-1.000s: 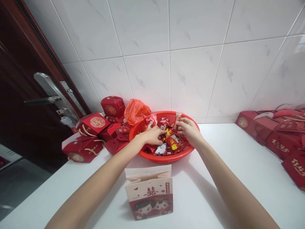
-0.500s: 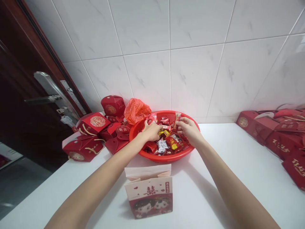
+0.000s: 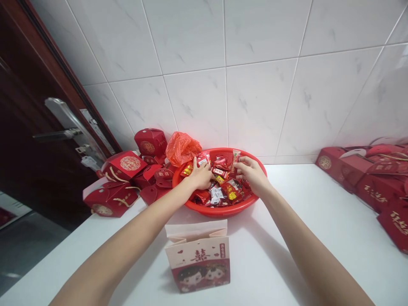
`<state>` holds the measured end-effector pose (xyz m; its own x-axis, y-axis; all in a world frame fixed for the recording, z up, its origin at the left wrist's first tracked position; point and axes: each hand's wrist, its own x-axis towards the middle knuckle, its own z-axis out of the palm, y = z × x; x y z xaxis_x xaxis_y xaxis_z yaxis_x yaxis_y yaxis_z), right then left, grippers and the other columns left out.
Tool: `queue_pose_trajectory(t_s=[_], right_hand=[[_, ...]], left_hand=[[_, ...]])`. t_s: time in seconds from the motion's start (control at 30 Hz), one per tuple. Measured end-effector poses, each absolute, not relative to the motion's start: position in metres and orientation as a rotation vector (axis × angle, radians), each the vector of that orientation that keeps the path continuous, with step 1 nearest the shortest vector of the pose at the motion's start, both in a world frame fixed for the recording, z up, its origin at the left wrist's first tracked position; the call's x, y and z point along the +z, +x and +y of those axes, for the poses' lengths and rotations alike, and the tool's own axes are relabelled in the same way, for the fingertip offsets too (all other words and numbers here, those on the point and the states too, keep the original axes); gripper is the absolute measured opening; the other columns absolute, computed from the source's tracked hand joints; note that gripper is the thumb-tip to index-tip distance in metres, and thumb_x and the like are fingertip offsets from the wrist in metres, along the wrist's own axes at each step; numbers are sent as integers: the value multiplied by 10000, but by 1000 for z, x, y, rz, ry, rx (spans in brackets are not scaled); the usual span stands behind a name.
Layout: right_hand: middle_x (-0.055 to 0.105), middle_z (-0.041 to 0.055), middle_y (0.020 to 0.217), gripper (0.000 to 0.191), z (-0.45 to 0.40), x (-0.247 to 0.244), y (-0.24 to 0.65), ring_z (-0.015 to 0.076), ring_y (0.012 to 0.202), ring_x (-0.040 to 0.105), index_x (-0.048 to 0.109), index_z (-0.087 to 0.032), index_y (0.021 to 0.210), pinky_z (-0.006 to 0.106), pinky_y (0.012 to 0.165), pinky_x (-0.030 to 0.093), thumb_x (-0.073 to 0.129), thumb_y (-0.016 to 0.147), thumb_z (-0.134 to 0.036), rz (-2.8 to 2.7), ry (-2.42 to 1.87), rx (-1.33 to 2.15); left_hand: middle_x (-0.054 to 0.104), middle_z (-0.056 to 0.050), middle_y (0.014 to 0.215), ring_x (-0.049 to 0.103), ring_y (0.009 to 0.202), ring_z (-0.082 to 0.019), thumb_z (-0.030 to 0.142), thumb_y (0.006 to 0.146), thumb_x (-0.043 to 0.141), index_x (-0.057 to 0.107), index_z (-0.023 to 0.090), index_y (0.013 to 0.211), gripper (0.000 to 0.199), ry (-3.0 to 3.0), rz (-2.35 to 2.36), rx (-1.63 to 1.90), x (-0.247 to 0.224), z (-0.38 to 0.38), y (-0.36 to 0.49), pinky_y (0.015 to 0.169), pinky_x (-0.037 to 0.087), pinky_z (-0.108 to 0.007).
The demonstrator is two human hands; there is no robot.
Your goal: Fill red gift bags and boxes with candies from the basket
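Note:
A red plastic basket (image 3: 223,211) full of wrapped candies (image 3: 232,190) stands on the white table. My left hand (image 3: 201,175) lies over the candies at the basket's left side, thumb and fingers spread, with a red and white packet (image 3: 204,159) just beyond it. At the right side, my right hand (image 3: 252,173) pinches a slim wrapped candy (image 3: 236,157) that stands upright between the fingertips. In front of the basket a paper gift bag (image 3: 201,263) with two cartoon faces stands upright, its top open.
Red gift boxes (image 3: 130,163) with cord handles are piled at the left, beside a crumpled red plastic bag (image 3: 182,148). More red boxes (image 3: 376,174) lie along the right. A tiled wall (image 3: 261,102) rises behind; a dark door (image 3: 28,106) is at the left.
My left hand has shifted slightly, and a gold-wrapped candy now shows to its left. My right hand stays nearly in place with the slim candy.

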<state>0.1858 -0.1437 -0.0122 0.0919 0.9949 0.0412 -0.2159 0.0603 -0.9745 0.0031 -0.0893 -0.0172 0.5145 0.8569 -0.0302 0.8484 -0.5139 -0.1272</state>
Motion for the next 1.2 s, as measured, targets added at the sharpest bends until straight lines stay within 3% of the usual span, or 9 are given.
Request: queue_pose_trajectory(t_s=[0.13,0.33,0.53,0.73,0.87,1.07,1.2], right_hand=[[609,-30,665,160,-143,-13,186,93,594,532,563,-203,723,203,520,456,681,629,-253,-1005,-1054,1208],[614,-21,675,181,-144,-13,186,105,612,549,553,-205,726,207,516,458,683,611,-256,-1012,-1057,1208],[591,-35,638,213,-143,-14,186,108,606,541,548,-203,722,211,515,452,703,600,-281,-1027,-1043,1190],[605,-30,656,205,-142,-15,186,107,611,540,554,-202,727,215,522,458,693,598,-280,-1040,-1062,1187],[593,-34,636,210,-143,-15,186,107,598,542,547,-205,731,217,517,456,685,600,-294,-1063,-1073,1168],[628,-21,663,209,-144,-13,186,105,612,548,553,-202,737,216,529,463,679,604,-303,-1089,-1091,1148],[625,-27,658,209,-143,-15,186,108,619,555,554,-204,741,217,533,463,681,607,-303,-1096,-1075,1152]], left_hand=[[620,-140,1204,438,1306,-415,377,714,783,776,272,1052,354,-2660,-1486,197,-24,-88,5,1108,24,-772],[605,-215,1295,444,1294,-434,457,710,785,773,172,1027,426,-2490,-1442,430,-26,-84,21,1117,59,-752],[581,-211,1369,417,1335,-438,275,690,743,738,175,1127,448,-2451,-1586,533,-25,-76,34,1133,117,-729],[577,-210,1367,376,1366,-457,434,688,724,745,172,1102,490,-2453,-1613,490,-27,-74,32,1151,66,-703],[622,-196,1318,394,1349,-463,288,650,742,749,195,1089,448,-2458,-1663,481,-29,-73,36,1129,73,-732],[718,-143,1119,467,1291,-417,133,573,734,760,202,845,282,-2556,-1783,167,-27,-66,30,1138,164,-670],[737,-137,854,612,1100,-384,119,566,710,670,162,589,63,-2601,-1902,46,-13,-63,17,1050,382,-549]])
